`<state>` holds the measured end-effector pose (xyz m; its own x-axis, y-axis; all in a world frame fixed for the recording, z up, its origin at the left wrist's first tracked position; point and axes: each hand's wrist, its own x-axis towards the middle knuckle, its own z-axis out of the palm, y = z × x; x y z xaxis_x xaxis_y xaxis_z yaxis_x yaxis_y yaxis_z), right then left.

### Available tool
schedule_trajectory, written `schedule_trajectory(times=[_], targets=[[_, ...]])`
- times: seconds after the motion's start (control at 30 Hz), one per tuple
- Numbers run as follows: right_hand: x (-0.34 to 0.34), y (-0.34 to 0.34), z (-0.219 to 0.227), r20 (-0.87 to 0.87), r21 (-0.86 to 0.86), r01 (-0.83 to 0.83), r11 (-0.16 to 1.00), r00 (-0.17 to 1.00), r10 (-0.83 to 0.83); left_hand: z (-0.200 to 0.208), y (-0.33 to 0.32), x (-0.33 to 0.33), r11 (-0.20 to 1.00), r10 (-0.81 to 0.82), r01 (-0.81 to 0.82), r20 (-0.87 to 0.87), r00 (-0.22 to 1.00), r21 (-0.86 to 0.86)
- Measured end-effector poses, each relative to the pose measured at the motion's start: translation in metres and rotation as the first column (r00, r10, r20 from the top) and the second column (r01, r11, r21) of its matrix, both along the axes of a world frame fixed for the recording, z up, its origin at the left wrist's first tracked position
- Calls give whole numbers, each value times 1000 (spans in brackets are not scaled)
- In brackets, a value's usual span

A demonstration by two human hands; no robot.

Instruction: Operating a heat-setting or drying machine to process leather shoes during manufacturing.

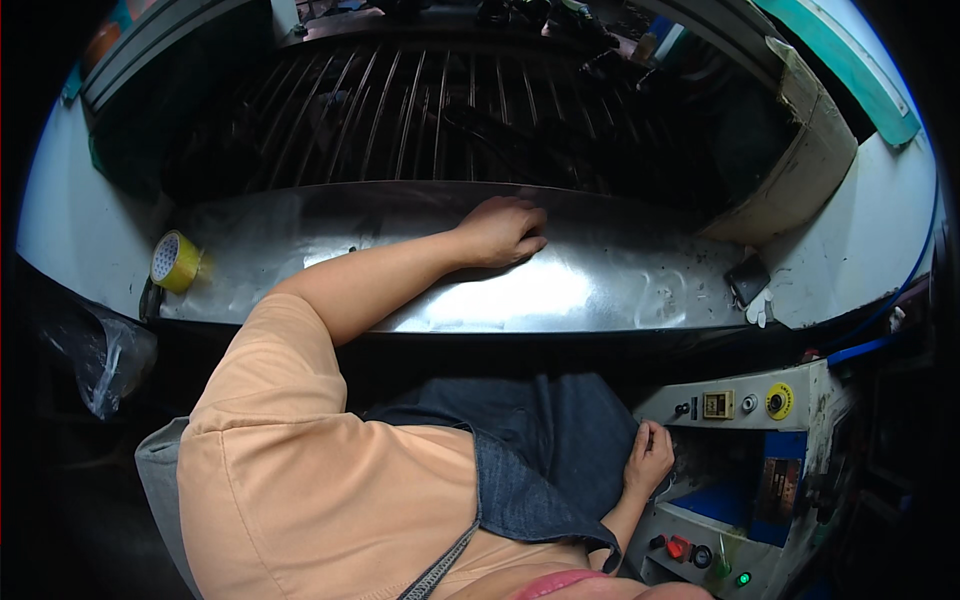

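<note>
My left hand (503, 232) rests on a shiny metal ledge (640, 270) in front of me. Its fingers are loosely bent, the thumb stands apart from them, and nothing shows in the grip. My right hand (650, 458) is low at the right, beside my dark apron (545, 430) and close to the left edge of a control panel (655, 405). Its fingers are slightly bent and slightly apart, with no object visible in them. A roll of yellow tape (176, 262) sits at the ledge's left end.
Beyond the ledge lies a dark bed of parallel metal bars (400, 115). A worn cardboard piece (795, 170) stands at the right, near a small black object (746, 280). The panel carries a yellow-ringed button (778, 401) and a red switch (679, 548). A clear plastic bag (100, 360) hangs at left.
</note>
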<state>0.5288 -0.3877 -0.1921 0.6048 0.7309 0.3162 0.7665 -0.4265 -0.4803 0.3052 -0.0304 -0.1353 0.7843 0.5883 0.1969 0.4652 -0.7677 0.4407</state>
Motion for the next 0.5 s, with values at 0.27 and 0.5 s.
schedule_trajectory(times=[0.27,0.5], targets=[[3,-1,-3,3,14,-11,1000,1000,11,0,0,0,1000,1,-1,-1,1000,2],[6,-4,-7,26,18,-13,1000,1000,12,-1,0,0,1000,5,-5,-17,1000,5]])
